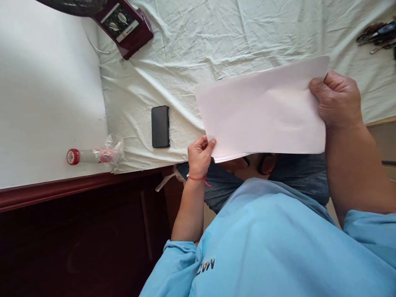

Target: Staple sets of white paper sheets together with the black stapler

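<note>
Several sheets of white paper (262,111) are held in a loose stack between my two hands, above the near edge of the covered table. Thumb and fingers of my left hand (200,154) pinch the lower left corner of the stack. At the right edge, near the upper corner, my right hand (340,99) grips the sheets with its thumb on top. A few lower edges fan out slightly at the bottom left. The fingers beneath the paper are hidden.
A pale wrinkled cloth (192,45) covers the table. On it lie a black phone (160,126) and a bunch of keys (379,37). A dark red fan base (126,29) stands at upper left. A clear bottle with a red cap (89,156) lies on the white surface at left.
</note>
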Available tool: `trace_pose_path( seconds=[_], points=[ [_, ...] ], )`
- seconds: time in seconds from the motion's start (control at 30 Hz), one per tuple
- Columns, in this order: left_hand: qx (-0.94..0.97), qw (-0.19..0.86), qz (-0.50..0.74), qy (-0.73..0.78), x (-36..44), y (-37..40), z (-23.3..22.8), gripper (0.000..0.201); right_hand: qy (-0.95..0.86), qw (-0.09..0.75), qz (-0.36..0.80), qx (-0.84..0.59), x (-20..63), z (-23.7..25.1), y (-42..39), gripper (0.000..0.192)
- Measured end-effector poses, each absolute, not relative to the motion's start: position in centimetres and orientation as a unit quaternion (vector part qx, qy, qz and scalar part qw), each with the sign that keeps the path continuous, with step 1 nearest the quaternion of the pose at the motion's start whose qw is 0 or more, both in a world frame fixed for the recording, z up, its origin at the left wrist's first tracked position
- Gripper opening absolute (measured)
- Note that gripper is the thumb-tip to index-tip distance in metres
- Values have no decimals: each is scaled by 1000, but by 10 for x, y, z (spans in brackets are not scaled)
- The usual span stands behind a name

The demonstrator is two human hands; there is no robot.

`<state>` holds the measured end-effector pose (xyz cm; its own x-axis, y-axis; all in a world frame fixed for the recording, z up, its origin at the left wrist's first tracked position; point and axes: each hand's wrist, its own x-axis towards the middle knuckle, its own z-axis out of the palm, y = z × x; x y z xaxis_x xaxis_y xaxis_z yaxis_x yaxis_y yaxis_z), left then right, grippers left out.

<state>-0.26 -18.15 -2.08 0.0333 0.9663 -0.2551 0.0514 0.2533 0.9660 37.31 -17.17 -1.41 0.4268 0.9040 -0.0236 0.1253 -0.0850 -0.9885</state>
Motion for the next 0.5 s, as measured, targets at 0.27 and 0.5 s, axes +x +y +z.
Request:
trace_pose_path(
  seconds=[0.27,0.5],
  points=[
    [459,489,460,582,6,-166,-43,58,-451,549,337,-618,381,-56,-184,63],
    [531,571,378,498,-8,-169,-39,57,-452,599,259,-608,376,-66,-185,57]
  ],
)
